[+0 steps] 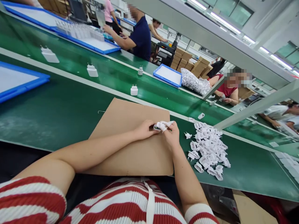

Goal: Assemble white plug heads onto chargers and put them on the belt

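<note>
Both hands meet above a brown cardboard sheet (130, 155) on the green bench. My left hand (146, 129) is closed round a small white charger housing (157, 127), whose open end shows a dark inside. At its right, my right hand (172, 133) pinches a white plug piece (163, 125) against that open end. Fingers partly hide both parts. Right of the cardboard lies a heap of white plug pieces (207, 146), with a loose one (187, 135) at its left edge.
Beyond a pale rail, a green belt carries white chargers (134, 90). Blue-rimmed trays (167, 75) and a bag of parts (193, 82) stand on the far side. A slanted metal post (252, 109) rises at the right. Several people work across the line.
</note>
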Demonstrator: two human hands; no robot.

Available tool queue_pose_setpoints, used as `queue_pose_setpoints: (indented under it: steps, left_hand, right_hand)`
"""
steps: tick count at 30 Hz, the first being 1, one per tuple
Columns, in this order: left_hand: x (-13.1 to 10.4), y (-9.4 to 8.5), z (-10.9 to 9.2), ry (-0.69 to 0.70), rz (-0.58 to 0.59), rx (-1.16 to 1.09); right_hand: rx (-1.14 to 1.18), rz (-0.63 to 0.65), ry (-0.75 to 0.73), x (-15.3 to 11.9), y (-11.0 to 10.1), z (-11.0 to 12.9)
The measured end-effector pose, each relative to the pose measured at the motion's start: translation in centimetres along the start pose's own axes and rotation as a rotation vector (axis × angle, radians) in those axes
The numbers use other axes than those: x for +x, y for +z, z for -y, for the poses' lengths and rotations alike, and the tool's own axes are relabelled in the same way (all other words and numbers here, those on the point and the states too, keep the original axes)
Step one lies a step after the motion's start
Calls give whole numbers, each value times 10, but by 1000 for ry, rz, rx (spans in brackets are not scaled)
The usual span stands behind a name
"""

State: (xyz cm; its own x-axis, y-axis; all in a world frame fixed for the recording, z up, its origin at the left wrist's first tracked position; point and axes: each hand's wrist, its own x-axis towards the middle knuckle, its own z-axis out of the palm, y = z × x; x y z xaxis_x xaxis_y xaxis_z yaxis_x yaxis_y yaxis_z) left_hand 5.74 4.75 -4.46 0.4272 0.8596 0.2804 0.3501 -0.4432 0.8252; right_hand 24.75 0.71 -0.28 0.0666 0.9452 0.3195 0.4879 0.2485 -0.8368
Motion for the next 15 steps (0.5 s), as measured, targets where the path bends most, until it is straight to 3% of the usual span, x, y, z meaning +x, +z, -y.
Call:
queue_pose_setpoints:
  steps: [8, 15]
  left_hand:
    - [3, -2, 3, 15, -10, -22]
    - [5, -3, -1, -13, -18, 17]
  right_hand:
    - [-500, 169, -219, 1, 4, 2]
    - [-477, 110, -180, 2, 5, 5]
